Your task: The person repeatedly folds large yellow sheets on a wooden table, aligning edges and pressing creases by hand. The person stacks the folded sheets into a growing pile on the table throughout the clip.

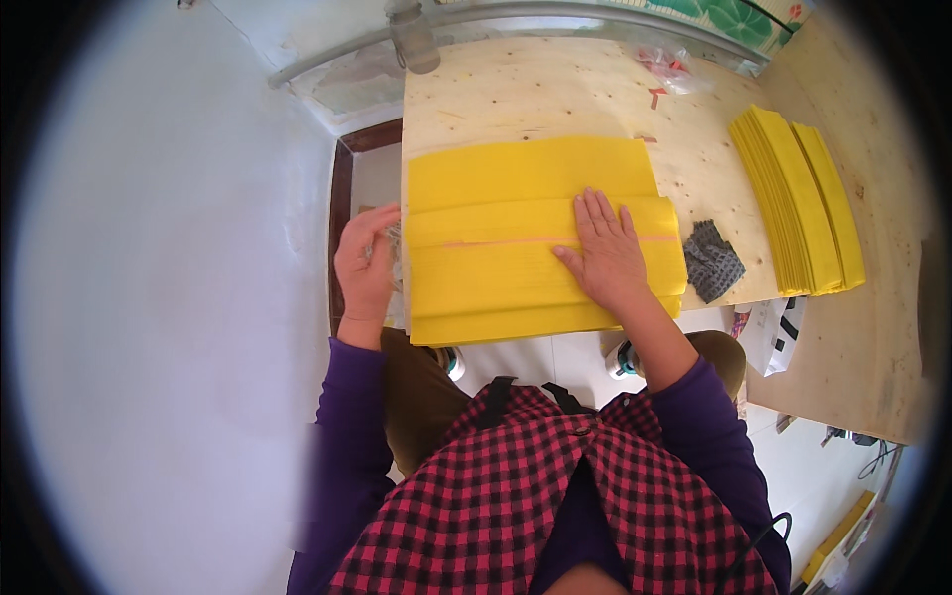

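Wide yellow sheets [526,288], folded and layered, lie on the wooden table in front of me. A thin orange strip [496,241] runs across them from left to right. My right hand [613,260] rests flat on the right part of the top layer, thumb spread from the fingers. Just off the left edge of the sheets is my left hand [365,268], raised. Its fingers are stretched and slightly bent toward that edge, the thumb is apart from them, and nothing shows in it.
Upright stacks of folded yellow sheets [793,208] stand at the right. A crumpled dark grey patterned cloth [712,260] lies between them and my work. At the back of the wooden table [516,89] are a clear cup [412,40] and a plastic bag [669,69]. A white wall [178,297] is at left.
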A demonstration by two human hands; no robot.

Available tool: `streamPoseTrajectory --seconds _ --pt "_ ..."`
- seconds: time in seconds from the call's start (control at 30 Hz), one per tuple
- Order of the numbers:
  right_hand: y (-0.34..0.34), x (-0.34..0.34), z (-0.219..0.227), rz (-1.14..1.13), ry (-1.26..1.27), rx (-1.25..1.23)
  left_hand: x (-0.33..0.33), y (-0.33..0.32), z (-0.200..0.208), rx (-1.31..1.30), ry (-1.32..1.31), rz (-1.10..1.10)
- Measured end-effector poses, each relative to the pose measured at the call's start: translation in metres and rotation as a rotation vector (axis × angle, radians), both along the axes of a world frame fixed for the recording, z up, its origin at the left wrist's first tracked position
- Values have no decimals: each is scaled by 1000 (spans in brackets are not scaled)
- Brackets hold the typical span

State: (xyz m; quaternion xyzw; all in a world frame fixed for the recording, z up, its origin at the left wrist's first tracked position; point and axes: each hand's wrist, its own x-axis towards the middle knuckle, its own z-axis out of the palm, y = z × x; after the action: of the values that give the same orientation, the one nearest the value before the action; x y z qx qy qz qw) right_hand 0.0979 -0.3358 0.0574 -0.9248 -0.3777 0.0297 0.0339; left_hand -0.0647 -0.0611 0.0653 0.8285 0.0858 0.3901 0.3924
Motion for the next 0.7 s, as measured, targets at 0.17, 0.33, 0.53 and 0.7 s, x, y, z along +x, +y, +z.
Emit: streamPoseTrajectory --seconds 0.17,0.33,0.53,0.7 --pt "-1 -1 0 6 -7 15 48 -88 14 125 205 -160" --pt "-3 0 -3 17 -42 2 105 -145 2 252 578 -111" --pt "-3 2 -11 11 -38 81 88 -139 -20 382 785 37" --pt "-13 7 -13 -89 -1 100 74 -128 -27 457 888 144"
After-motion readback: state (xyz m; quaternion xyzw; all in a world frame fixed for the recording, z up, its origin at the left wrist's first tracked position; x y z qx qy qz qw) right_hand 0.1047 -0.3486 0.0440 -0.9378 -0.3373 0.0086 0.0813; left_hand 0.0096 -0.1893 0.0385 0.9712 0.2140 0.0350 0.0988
